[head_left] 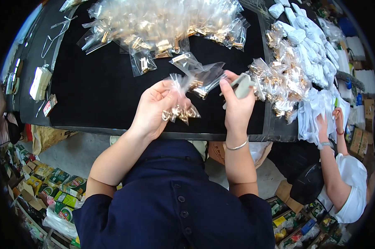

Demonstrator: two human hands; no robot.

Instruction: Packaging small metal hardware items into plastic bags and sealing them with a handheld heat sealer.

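My left hand (156, 106) pinches the gathered neck of a clear plastic bag (182, 111) with small gold-coloured metal pieces in its bottom. In my right hand (239, 101) is a pale grey hand tool (242, 86), its exact kind hard to make out. The thumb and fingertips of that hand are close to the corner of another clear bag (208, 81) with gold pieces; whether they grip it I cannot tell. Both hands are above the near part of a black-covered table (92, 91). One more small bag (182, 59) lies just beyond them.
A large heap of clear bags (166, 25) covers the far side. More filled bags (281, 79) are piled at the right, beside white wrapped bundles (310, 45). A stack of pale cards (41, 84) lies at left. Another person's hands (322, 124) handle white plastic at the right.
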